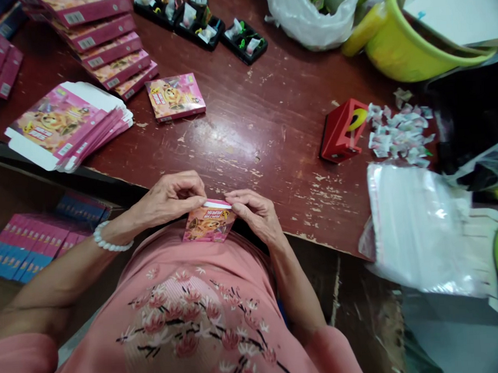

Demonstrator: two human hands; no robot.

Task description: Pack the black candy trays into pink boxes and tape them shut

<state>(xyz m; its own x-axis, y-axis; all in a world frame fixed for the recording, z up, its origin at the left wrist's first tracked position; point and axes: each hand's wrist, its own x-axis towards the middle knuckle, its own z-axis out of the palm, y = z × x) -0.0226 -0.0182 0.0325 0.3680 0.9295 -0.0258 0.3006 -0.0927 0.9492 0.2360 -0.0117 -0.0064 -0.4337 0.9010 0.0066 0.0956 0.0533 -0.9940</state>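
Note:
Against my shirt, at the table's front edge, I hold a small pink and orange printed box point(208, 224) upright, with a white flap showing along its top. My left hand point(175, 195) pinches the box's upper left corner between thumb and fingers. On the upper right corner, my right hand point(254, 211) is closed with thumb and fingertips. Whether the flap is fully tucked in I cannot tell. Farther up the table lies a single closed box point(176, 96) of the same print. Left of it is a pile of flat, unfolded boxes point(67, 123).
Stacked finished boxes point(102, 41) rise at the back left. Black compartment trays point(201, 26) hold small packets. On the right are a red tape dispenser point(340, 132), scattered small wrapped packets point(403, 136), clear plastic bags point(420, 228) and a yellow-green basin point(403, 42). More boxes point(32, 242) sit below left.

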